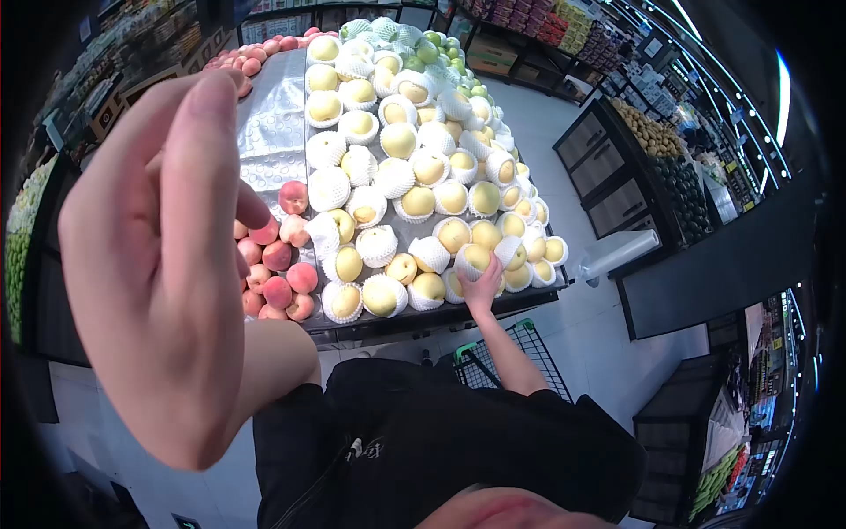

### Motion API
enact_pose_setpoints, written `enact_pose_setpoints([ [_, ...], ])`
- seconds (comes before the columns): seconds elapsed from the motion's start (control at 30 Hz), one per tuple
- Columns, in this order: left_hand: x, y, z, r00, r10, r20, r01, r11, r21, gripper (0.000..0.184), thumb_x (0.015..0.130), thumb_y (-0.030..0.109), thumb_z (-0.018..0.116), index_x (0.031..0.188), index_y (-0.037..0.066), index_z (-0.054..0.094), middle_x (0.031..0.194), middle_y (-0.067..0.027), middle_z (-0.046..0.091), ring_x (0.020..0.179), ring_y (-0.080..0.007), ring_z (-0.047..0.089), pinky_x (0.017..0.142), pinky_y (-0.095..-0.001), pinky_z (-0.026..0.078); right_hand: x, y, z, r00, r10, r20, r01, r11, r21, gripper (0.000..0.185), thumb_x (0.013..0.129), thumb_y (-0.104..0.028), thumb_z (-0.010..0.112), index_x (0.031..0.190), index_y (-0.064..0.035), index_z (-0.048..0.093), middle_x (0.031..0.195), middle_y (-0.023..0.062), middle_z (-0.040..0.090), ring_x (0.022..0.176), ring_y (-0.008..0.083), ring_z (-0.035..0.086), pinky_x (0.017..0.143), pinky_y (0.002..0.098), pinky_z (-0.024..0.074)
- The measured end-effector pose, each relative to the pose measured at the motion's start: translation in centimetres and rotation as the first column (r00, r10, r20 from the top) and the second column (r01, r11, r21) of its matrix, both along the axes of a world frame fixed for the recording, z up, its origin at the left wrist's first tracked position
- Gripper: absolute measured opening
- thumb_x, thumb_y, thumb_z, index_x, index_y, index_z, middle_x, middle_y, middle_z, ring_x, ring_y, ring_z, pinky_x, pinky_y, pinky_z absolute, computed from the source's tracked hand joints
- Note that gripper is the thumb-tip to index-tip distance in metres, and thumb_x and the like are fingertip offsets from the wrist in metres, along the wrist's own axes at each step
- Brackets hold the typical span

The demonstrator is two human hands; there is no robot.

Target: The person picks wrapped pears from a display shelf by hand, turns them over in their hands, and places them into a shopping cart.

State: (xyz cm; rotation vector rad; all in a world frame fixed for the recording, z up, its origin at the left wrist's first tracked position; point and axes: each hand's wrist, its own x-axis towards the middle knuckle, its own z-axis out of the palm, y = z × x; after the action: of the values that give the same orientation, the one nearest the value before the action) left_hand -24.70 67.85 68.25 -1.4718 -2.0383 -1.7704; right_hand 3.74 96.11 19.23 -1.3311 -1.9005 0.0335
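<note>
My right hand (480, 286) grips a round yellow pear (474, 257) in a white foam net at the front edge of the display. Many more netted pears (416, 203) lie around it, some half out of their nets. Close to the camera on the left, my left hand (167, 256) is raised with its fingers curled in and the thumb against the bent index finger. I see nothing in it. Behind and beside that hand lie pink peaches (278, 256), partly covered by it.
A bare silver bubble-lined patch (273, 115) separates two groups of peaches. Green fruit (432, 53) lies at the back. A green-edged shopping cart (520, 353) stands below my right arm. To the right are a roll of plastic bags (621, 251) and a dark produce stand (608, 167).
</note>
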Motion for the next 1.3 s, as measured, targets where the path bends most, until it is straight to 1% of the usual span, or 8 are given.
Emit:
enact_pose_setpoints([
  [0.2,-5.4,6.2,-17.6,0.981,-0.047,0.186,0.139,0.840,-0.525,0.035,0.099,0.030,0.057,0.114,0.000,0.067,0.070,-0.0137,0.068,0.064,-0.0230,0.067,0.065,-0.0335,0.051,-0.1,-0.1,0.7,0.999,0.023,-0.044,-0.025,0.999,-0.032,0.091,0.070,-0.037,0.084,0.140,-0.0024,0.038,0.132,0.0213,0.046,0.124,0.0414,0.046,0.103,0.0511,0.0389],
  [0.3,-3.8,6.5,-29.7,0.765,-0.372,0.526,0.565,0.780,-0.269,0.026,0.101,0.018,0.054,0.115,-0.001,0.067,0.082,-0.0074,0.069,0.075,-0.0102,0.064,0.069,-0.0266,0.051,0.2,-0.2,1.2,0.999,0.025,-0.044,-0.029,0.995,-0.092,0.090,0.068,-0.035,0.086,0.138,-0.0026,0.039,0.132,0.0209,0.045,0.123,0.0406,0.046,0.104,0.0503,0.0392],
  [0.47,1.6,0.1,-41.7,0.676,-0.266,0.687,0.506,0.845,-0.171,0.021,0.099,0.009,0.054,0.111,0.002,0.070,0.076,-0.0015,0.066,0.067,-0.0072,0.058,0.061,-0.0239,0.047,0.7,1.7,3.1,0.989,0.145,-0.011,-0.143,0.959,-0.243,0.090,0.067,-0.036,0.088,0.137,-0.0045,0.041,0.129,0.0203,0.045,0.121,0.0400,0.046,0.102,0.0495,0.0415],
  [0.9,-2.5,4.5,-34.9,0.893,-0.356,0.276,0.393,0.915,-0.091,0.018,0.093,0.005,0.059,0.107,0.002,0.070,0.085,-0.0105,0.072,0.072,-0.0141,0.066,0.065,-0.0287,0.050,1.2,4.6,2.3,0.981,0.125,-0.145,-0.157,0.959,-0.235,0.066,0.073,-0.025,0.085,0.127,-0.0024,0.055,0.124,0.0200,0.057,0.115,0.0346,0.057,0.097,0.0409,0.0472],
  [1.0,-2.5,4.7,-35.3,0.843,-0.373,0.387,0.435,0.897,-0.084,0.018,0.094,0.004,0.059,0.108,0.001,0.070,0.082,-0.0075,0.070,0.073,-0.0116,0.064,0.068,-0.0268,0.051,0.7,1.1,9.7,0.277,-0.168,-0.946,-0.721,0.615,-0.320,0.064,0.085,-0.041,0.071,0.135,-0.0074,0.050,0.128,0.0156,0.056,0.117,0.0315,0.054,0.096,0.0446,0.0460],
  [1.03,-2.4,4.7,-36.3,0.817,-0.392,0.423,0.472,0.876,-0.101,0.018,0.094,0.004,0.058,0.108,0.000,0.070,0.081,-0.0069,0.070,0.073,-0.0110,0.064,0.068,-0.0264,0.051,0.7,-0.6,12.0,-0.102,-0.378,-0.920,-0.845,0.521,-0.120,0.064,0.087,-0.045,0.067,0.137,-0.0083,0.049,0.129,0.0146,0.055,0.117,0.0317,0.053,0.095,0.0456,0.0460],
  [1.1,-1.8,4.7,-38.0,0.786,-0.403,0.469,0.523,0.838,-0.156,0.018,0.096,0.006,0.058,0.109,0.000,0.069,0.082,-0.0061,0.069,0.073,-0.0099,0.063,0.069,-0.0259,0.051,0.9,-2.3,12.5,-0.458,-0.427,-0.780,-0.850,0.466,0.244,0.069,0.087,-0.055,0.060,0.137,-0.0100,0.048,0.130,0.0148,0.051,0.114,0.0332,0.051,0.087,0.0432,0.0471],
  [1.3,0.3,5.9,-40.6,0.770,-0.520,0.369,0.623,0.738,-0.260,0.020,0.096,0.009,0.060,0.114,0.003,0.067,0.087,-0.0048,0.065,0.072,-0.0101,0.057,0.066,-0.0252,0.047,0.6,-5.6,13.4,-0.773,-0.335,-0.539,-0.616,0.191,0.765,0.060,0.091,-0.046,0.060,0.138,-0.0114,0.046,0.124,0.0122,0.047,0.097,0.0342,0.052,0.071,0.0392,0.0505],
])
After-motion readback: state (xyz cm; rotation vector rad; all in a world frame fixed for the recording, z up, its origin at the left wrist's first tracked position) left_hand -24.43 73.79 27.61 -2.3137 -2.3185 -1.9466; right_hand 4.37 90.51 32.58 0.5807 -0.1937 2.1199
